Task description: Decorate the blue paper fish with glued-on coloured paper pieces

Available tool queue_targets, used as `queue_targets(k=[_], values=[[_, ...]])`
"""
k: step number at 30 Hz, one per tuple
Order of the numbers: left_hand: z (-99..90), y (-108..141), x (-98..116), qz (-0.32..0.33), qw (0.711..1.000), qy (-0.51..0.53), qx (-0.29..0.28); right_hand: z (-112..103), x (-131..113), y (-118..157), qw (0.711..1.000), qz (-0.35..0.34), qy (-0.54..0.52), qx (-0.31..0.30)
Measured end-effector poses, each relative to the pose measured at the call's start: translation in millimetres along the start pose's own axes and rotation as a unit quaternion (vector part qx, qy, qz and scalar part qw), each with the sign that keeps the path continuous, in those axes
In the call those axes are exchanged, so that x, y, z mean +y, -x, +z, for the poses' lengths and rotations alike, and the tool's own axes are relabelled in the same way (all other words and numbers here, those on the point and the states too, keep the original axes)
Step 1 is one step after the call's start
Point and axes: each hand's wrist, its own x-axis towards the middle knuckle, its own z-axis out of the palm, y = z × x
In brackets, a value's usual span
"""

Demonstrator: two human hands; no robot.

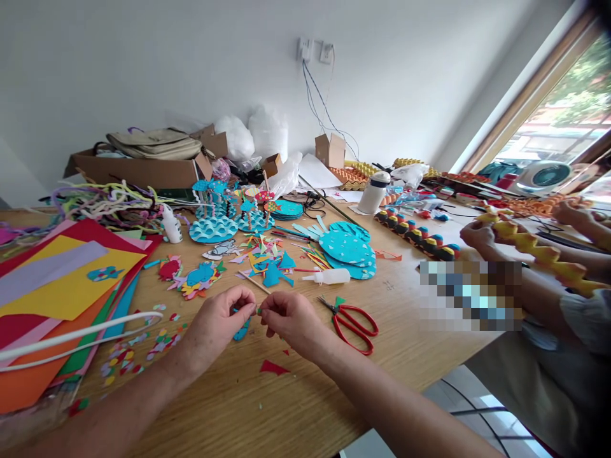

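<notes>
My left hand is closed in a pinch at the middle of the wooden table. A blue paper cut-out shows just below its thumb, partly hidden by the fingers. Close beside it, my right hand pinches a tiny green paper piece between thumb and forefinger. Red-handled scissors lie to the right of my right hand, blades pointing away. Beyond the hands are a thin wooden stick, a white glue bottle on its side and scattered paper scraps. Red scraps lie nearer me.
Coloured paper sheets are stacked at left, with paper dots beside them. Blue sea-scene crafts and an upright glue bottle stand farther back. At right, another person's hand holds a yellow egg-carton strip.
</notes>
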Motion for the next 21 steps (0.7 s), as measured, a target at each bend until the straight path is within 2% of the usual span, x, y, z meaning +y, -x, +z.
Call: queue_targets(k=[5,11,14,18,21], values=[[0.3,5.2,0.2,0.021,1.000,-0.006,-0.021,-1.8,-2.6,-3.8,0.995,0.053,-0.075,-0.033],[4.1,2.8,-2.8,0.034,0.996,-0.082,-0.028,0.2,-2.4,-5.8,0.993,0.062,-0.088,-0.052],[2.0,-1.0,-6.4,0.021,0.997,-0.056,-0.044,-1.4,-3.6,-5.9,0.993,0.067,-0.075,-0.062],[-3.4,-5.4,-10.6,-0.021,0.995,-0.001,-0.095,-6.5,-3.6,-7.6,0.994,0.067,-0.026,-0.081],[-5.1,-7.2,-11.6,-0.045,0.993,0.030,-0.102,-9.3,-2.0,-10.6,0.995,0.062,-0.022,-0.074]])
